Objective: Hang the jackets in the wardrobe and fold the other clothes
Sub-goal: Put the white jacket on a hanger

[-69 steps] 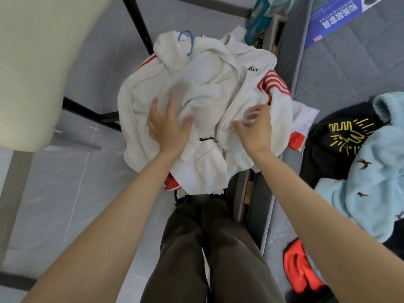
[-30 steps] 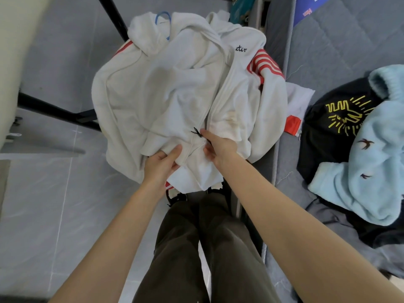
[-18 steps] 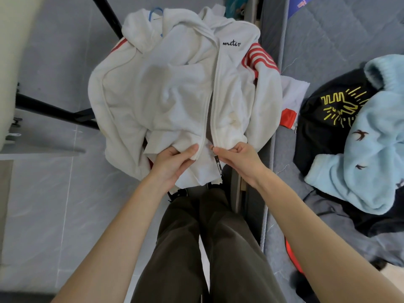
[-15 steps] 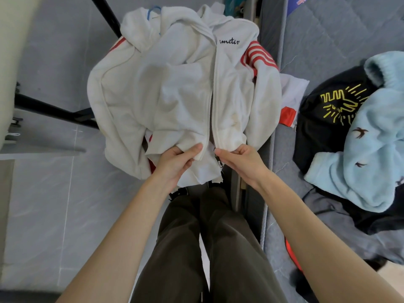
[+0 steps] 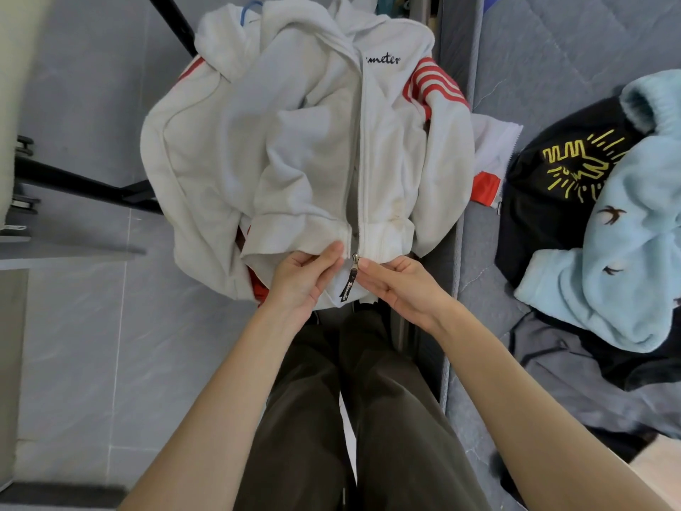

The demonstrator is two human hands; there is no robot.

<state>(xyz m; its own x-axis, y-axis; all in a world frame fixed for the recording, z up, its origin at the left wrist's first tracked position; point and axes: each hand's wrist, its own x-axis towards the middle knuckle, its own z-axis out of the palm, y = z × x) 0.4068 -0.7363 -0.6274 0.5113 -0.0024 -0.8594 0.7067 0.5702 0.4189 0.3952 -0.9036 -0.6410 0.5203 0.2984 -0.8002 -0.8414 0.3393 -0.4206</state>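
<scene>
A white zip jacket (image 5: 302, 142) with red sleeve stripes and black lettering hangs in front of me on a blue hanger (image 5: 246, 11). My left hand (image 5: 306, 278) pinches the left side of its bottom hem. My right hand (image 5: 400, 285) pinches the right side of the hem next to the zipper slider (image 5: 354, 258), whose black pull tab (image 5: 346, 287) dangles between my hands. The two front edges meet at the hem, with the zipper open above.
On the grey bed (image 5: 552, 49) to the right lie a black garment with a yellow print (image 5: 563, 178) and a light blue fleece (image 5: 626, 230). A black metal frame (image 5: 84, 186) stands at the left over the grey tiled floor (image 5: 92, 344).
Both hands slid down the jacket front from the chest to the bottom hem and drew the two zipper edges together. The pull tab now hangs between them.
</scene>
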